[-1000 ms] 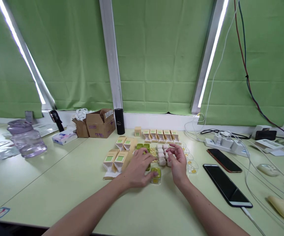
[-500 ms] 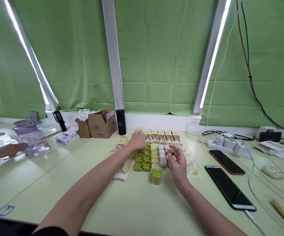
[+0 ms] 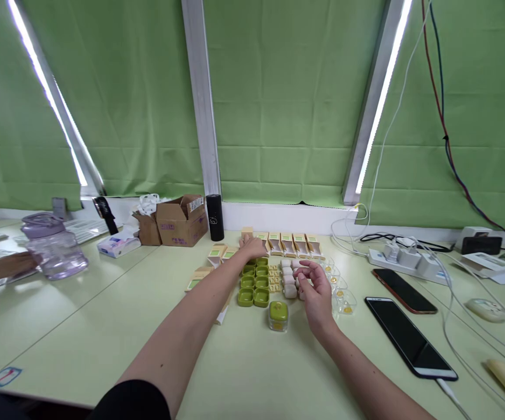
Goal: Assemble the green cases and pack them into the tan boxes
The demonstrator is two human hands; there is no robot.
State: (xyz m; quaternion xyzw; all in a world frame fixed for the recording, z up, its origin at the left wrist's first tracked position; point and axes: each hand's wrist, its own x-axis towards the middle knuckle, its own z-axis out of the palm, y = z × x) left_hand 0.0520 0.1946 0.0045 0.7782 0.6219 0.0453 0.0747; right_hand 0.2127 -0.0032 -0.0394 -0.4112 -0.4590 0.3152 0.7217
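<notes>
Counter [image 3: 81, 332]: pale green, carrying every piece; the whole layout stood closely packed in front of the person.
Brown carton [image 3: 176, 230]: open-topped, well off to the left, out of the hands' way.
Left hand [image 3: 253, 249]: stretched out over the far end of the layout, well apart from the other hand; I couldn't tell whether its fingers gripped anything. That forearm crossed above card boxes on the left, so a dropped elbow could crush or drag them.
Right hand [image 3: 317, 289]: loosely curled beside the white pieces, thumb near forefinger; whether something small sat between them, I couldn't tell. A careless turn of that wrist could scatter its neighbours.
Open card boxes [image 3: 287, 245]: lined up at the back, light-looking, probably easy to topple with a sleeve or knuckle.
Lidded container [image 3: 278, 315]: green-topped, upright, nearest the person, between the forearms; an inward sweep of either could knock it.
Green square caps [image 3: 261, 297]: two columns, hollow side up.
Clear cups [image 3: 345, 301]: right of the white pieces [image 3: 290, 291].
Yellowish bits [image 3: 274, 287]: tiny, easiest to lose if brushed.
</notes>
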